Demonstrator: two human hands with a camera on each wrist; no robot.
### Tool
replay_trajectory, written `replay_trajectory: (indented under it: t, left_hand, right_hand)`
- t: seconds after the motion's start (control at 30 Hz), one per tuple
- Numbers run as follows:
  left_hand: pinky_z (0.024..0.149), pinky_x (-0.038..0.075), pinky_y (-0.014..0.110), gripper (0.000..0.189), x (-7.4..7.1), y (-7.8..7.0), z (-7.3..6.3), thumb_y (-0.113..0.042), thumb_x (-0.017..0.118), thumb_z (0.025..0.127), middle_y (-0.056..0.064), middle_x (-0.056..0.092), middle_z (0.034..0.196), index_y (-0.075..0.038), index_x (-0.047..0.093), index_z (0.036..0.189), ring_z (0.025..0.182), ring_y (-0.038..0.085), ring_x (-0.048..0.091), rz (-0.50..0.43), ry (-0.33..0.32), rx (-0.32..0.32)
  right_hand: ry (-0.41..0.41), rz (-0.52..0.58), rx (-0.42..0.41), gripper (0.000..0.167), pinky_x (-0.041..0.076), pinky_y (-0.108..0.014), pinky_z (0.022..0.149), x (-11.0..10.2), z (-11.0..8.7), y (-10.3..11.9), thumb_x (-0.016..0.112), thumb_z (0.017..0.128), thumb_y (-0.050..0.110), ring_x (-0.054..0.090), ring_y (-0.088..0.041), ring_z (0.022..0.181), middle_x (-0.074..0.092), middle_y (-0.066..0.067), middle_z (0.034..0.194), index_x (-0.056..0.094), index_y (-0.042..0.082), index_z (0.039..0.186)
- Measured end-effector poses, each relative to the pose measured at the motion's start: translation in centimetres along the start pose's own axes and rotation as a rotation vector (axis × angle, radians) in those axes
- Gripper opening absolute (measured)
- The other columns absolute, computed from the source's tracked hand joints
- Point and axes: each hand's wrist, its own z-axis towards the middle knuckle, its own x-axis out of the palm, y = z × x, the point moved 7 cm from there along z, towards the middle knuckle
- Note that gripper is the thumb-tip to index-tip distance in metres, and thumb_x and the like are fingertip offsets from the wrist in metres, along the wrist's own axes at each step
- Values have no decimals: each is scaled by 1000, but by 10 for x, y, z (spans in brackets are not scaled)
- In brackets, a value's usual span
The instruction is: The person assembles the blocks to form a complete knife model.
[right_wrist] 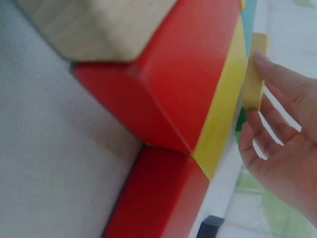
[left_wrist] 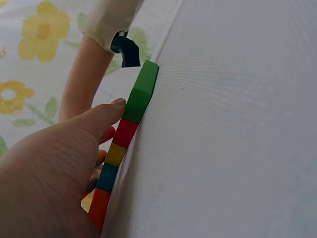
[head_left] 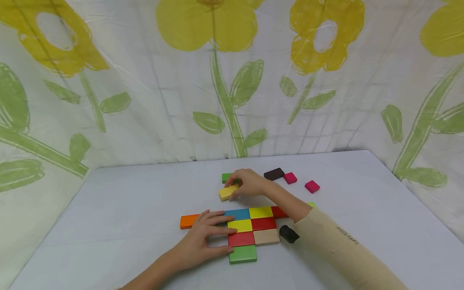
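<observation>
My right hand point(head_left: 250, 183) pinches a yellow block point(head_left: 225, 194) between thumb and fingers, beyond the joined blocks; the right wrist view shows this block point(right_wrist: 254, 74) held on its edge. My left hand point(head_left: 203, 239) lies along the left side of the joined blocks with fingers extended. Its thumb touches the green block point(left_wrist: 141, 94) at the near end. The arrangement has a far row with an orange block point(head_left: 188, 221), a blue block point(head_left: 238, 214) and a yellow block point(head_left: 261, 212). Nearer are a red block point(head_left: 241, 239) and a wood-coloured block point(head_left: 266, 237).
Behind the right hand lies another green block point(head_left: 226, 177), partly hidden. A dark block point(head_left: 274, 174) and two pink blocks point(head_left: 312, 186) lie at the far right. A flowered curtain point(head_left: 145, 121) hangs behind the white table point(head_left: 119, 209).
</observation>
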Motion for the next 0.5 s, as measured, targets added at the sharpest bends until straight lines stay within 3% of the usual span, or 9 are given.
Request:
replay_trajectory:
  t: [0.5]
  left_hand:
    - [123,13,75,41,1,-1,1,-49,79,93,-9,60,150,-31,77,130,149,32,42,-4,8,-13]
  right_hand:
    - [-61,22,104,27,55,-28,87,-1,-35,4,86,90,20,58,-18,101,68,0,108,76,13,114]
